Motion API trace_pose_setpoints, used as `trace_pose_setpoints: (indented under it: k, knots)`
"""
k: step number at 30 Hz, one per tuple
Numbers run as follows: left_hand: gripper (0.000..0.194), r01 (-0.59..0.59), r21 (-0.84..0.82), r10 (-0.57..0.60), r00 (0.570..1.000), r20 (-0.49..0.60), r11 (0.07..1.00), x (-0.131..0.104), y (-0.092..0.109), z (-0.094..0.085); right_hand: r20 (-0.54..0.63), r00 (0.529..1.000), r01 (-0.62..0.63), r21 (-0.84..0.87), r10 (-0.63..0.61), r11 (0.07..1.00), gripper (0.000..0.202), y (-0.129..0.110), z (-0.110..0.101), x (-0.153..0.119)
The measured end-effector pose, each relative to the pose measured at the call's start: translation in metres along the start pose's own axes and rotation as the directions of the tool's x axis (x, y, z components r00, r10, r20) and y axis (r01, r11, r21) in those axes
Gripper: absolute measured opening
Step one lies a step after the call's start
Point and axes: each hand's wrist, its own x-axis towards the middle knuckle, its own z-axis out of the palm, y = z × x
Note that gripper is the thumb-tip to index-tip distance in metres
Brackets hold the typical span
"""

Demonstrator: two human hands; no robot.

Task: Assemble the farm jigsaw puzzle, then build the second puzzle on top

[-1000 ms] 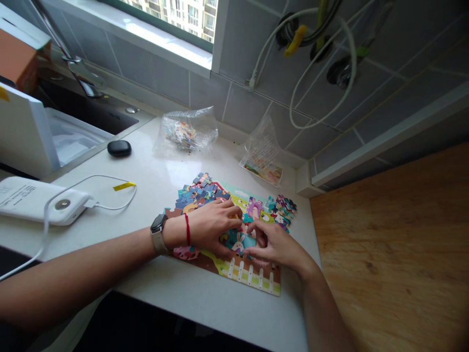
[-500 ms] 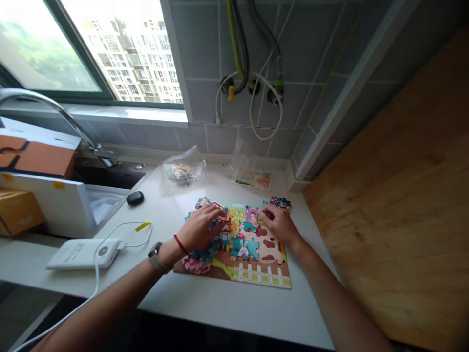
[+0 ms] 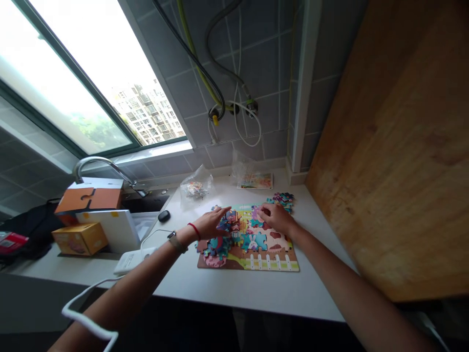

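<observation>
A colourful puzzle board [image 3: 271,263] with a farm picture and a white fence lies flat on the counter. My left hand [image 3: 211,225] is over its left side with fingers stretched and apart, above a heap of loose puzzle pieces [image 3: 214,247]. My right hand [image 3: 278,217] is at the board's upper right, thumb and fingertips pinched at the edge of a purple puzzle piece [image 3: 255,212]. Below that piece, a teal rabbit piece [image 3: 254,241] lies on the board. More dark teal and purple pieces [image 3: 284,199] are piled beyond the right hand.
Behind the board are a plastic bag of pieces [image 3: 196,189] and a picture card [image 3: 260,181] by clear wrapping. To the left are a black mouse-like object [image 3: 164,215], a white power bank [image 3: 130,260] with a cable, boxes [image 3: 84,238] and a faucet [image 3: 110,161]. A wooden panel [image 3: 384,146] bounds the right.
The head view has swung and tilted, bringing more of the left counter into sight. My left hand's fingers have straightened over the heap. My right hand stays at the purple piece.
</observation>
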Motion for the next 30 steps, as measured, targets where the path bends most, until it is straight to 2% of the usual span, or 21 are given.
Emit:
trace_pose_setpoints:
  k: [4, 7, 14, 17, 21, 26, 30]
  knots:
    - [0.084, 0.009, 0.021, -0.01, 0.999, 0.037, 1.0, 0.029, -0.007, -0.01, -0.035, 0.999, 0.026, 0.0, -0.026, 1.0, 0.023, 0.0, 0.0, 0.0]
    - [0.075, 0.021, 0.039, -0.024, 0.998, 0.065, 0.999, 0.042, -0.007, -0.011, -0.073, 0.997, 0.038, -0.004, -0.038, 0.999, 0.024, 0.0, -0.002, 0.0]
    - [0.068, 0.078, 0.097, -0.082, 0.996, 0.028, 0.992, 0.053, 0.003, -0.013, -0.099, 0.994, 0.051, 0.008, -0.05, 0.999, 0.027, 0.004, 0.002, 0.0]
    - [0.053, 0.113, 0.082, -0.115, 0.993, 0.014, 0.99, 0.056, 0.009, -0.017, -0.085, 0.994, 0.068, 0.014, -0.067, 0.998, 0.027, 0.003, 0.005, -0.002]
    - [0.031, 0.15, 0.018, -0.15, 0.989, 0.009, 0.989, 0.058, 0.014, -0.028, -0.068, 0.994, 0.083, 0.031, -0.081, 0.996, 0.028, -0.002, 0.01, -0.006]
    - [0.025, 0.172, -0.132, -0.179, 0.983, -0.042, 0.976, 0.052, 0.014, -0.042, -0.056, 0.995, 0.084, 0.05, -0.081, 0.995, 0.028, -0.005, 0.011, -0.009]
    - [0.019, 0.168, -0.334, -0.215, 0.97, -0.11, 0.927, 0.036, 0.014, -0.043, -0.053, 0.996, 0.071, 0.058, -0.068, 0.996, 0.031, -0.004, 0.009, -0.01]
